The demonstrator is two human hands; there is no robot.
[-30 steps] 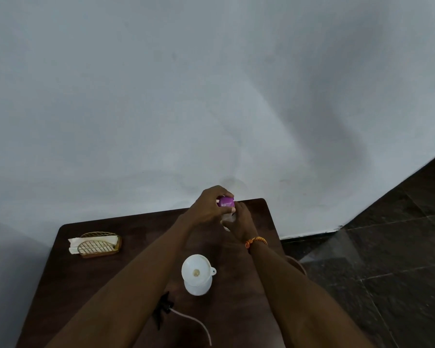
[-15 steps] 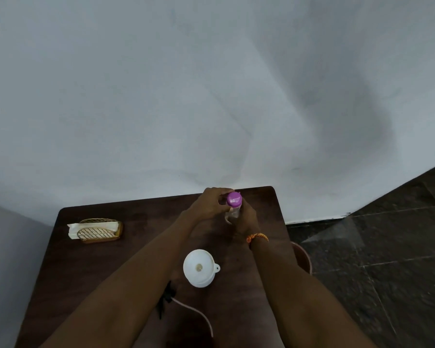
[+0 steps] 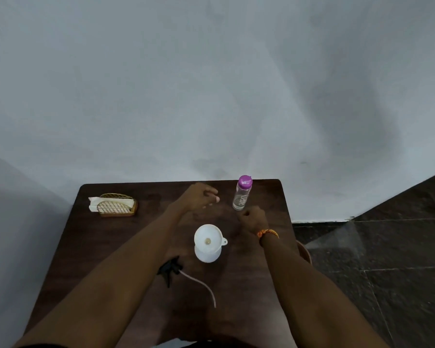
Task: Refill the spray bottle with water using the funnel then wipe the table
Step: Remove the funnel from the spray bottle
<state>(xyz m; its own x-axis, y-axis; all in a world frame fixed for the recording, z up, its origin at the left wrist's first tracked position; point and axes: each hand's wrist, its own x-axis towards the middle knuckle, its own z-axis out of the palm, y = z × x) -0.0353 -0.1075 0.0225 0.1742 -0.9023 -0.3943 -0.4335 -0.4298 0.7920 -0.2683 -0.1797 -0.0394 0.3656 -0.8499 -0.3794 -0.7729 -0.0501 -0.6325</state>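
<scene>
A clear water bottle with a purple cap stands upright at the table's far right. A white funnel sits in the mouth of the white spray bottle at the table's middle. The black spray head with its pale tube lies on the table to the near left of that bottle. My left hand hovers left of the water bottle, fingers loosely curled, holding nothing. My right hand is just in front of the water bottle, fingers curled shut, apart from it.
A dark wooden table stands against a white wall. A wicker holder with white napkins sits at the far left. A brown round object shows past the table's right edge, over a dark tiled floor.
Both hands were on the water bottle and its purple cap. They have let go and pulled back; the bottle now stands alone, capped.
</scene>
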